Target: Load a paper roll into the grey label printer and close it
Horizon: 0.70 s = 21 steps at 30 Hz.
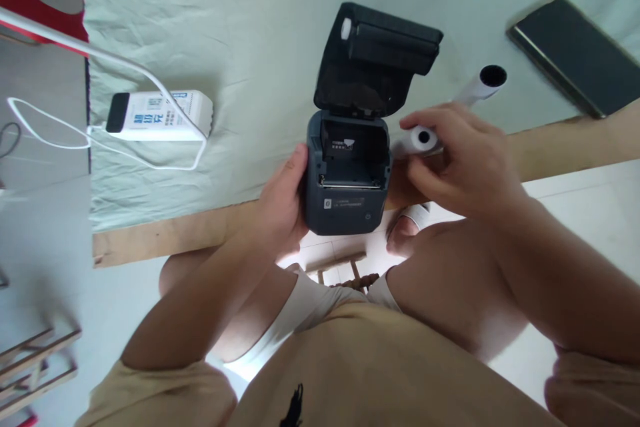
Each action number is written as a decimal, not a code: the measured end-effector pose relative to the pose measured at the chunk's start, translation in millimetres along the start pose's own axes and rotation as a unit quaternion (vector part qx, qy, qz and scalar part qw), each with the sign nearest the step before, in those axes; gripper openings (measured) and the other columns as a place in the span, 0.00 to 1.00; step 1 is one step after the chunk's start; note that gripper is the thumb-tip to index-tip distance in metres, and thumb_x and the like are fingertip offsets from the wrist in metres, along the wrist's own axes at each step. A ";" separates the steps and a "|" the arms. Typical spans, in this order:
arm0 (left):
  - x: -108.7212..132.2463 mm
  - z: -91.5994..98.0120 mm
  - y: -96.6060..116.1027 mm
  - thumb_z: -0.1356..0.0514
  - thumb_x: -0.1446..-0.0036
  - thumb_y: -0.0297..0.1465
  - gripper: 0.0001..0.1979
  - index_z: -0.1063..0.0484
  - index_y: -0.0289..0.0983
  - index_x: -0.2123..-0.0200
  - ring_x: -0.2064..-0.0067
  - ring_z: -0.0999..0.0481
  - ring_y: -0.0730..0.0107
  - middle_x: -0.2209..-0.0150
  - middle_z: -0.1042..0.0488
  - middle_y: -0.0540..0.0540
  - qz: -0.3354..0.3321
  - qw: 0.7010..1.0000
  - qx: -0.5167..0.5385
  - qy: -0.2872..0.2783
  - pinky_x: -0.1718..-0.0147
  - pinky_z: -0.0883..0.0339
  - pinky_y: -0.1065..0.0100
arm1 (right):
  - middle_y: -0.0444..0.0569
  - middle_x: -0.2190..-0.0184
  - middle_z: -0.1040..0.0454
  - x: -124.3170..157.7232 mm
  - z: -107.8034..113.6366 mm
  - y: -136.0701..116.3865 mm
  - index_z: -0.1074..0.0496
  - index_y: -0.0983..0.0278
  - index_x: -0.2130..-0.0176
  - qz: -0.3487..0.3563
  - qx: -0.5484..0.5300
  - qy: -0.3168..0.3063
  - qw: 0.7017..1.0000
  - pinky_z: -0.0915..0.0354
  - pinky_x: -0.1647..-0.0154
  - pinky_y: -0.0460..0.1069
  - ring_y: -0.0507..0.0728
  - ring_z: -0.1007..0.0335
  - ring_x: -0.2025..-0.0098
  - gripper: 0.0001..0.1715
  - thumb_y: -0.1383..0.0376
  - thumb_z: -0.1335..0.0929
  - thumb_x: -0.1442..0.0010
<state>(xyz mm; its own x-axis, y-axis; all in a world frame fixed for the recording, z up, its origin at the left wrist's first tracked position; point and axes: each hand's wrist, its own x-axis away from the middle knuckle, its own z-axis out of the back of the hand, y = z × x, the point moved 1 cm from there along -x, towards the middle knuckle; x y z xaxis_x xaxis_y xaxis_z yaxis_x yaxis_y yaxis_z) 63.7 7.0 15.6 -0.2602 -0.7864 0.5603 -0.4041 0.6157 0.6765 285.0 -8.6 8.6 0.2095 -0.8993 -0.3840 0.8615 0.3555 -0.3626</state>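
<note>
A small dark grey label printer (347, 197) sits at the table's front edge with its lid (375, 57) flipped up and the paper bay showing. My left hand (283, 203) grips the printer's left side. Just to the right of the bay, my right hand (463, 160) is closed on a small white paper roll (423, 140). A second white roll with a dark core (483, 83) lies on the cloth behind that hand.
A pale green cloth (250, 27) covers the table. A white power bank (160, 117) with a white cable (60, 140) lies at the left. A dark phone (575, 57) rests at the back right. Wooden frames (35, 367) stand on the floor at lower left.
</note>
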 end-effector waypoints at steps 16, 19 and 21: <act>3.4 4.0 0.5 0.31 0.42 0.48 0.19 0.20 0.40 0.58 0.55 0.12 0.56 0.63 0.14 0.48 -0.037 0.995 -0.046 -0.074 0.60 0.16 0.64 | 0.42 0.59 0.22 2.9 12.0 0.0 0.27 0.48 0.49 -0.022 -0.144 0.145 0.979 0.31 0.68 0.54 0.56 0.25 0.64 0.18 0.59 0.27 0.40; 5.3 6.9 0.6 0.24 0.51 0.47 0.26 0.22 0.39 0.55 0.64 0.14 0.61 0.69 0.17 0.49 -0.069 0.993 -0.066 -0.068 0.66 0.18 0.67 | 0.41 0.57 0.20 -1.7 16.9 -17.0 0.28 0.47 0.49 0.014 -0.183 0.145 0.972 0.25 0.62 0.56 0.58 0.21 0.58 0.17 0.57 0.26 0.38; 6.1 6.7 0.8 0.24 0.49 0.46 0.25 0.23 0.38 0.53 0.68 0.16 0.66 0.70 0.19 0.50 -0.065 0.993 -0.064 -0.071 0.71 0.22 0.72 | 0.40 0.55 0.19 -5.0 14.6 -30.4 0.30 0.49 0.53 0.004 -0.198 0.115 0.973 0.22 0.59 0.57 0.58 0.19 0.55 0.14 0.57 0.27 0.37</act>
<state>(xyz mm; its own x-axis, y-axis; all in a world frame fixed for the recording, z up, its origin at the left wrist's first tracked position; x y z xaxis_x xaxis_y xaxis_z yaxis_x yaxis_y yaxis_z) 55.9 2.3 16.4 -0.3379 -0.8530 0.3977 -0.3300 0.5031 0.7987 264.5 -18.6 34.0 0.0671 -0.8317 -0.5511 0.6042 0.4735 -0.6409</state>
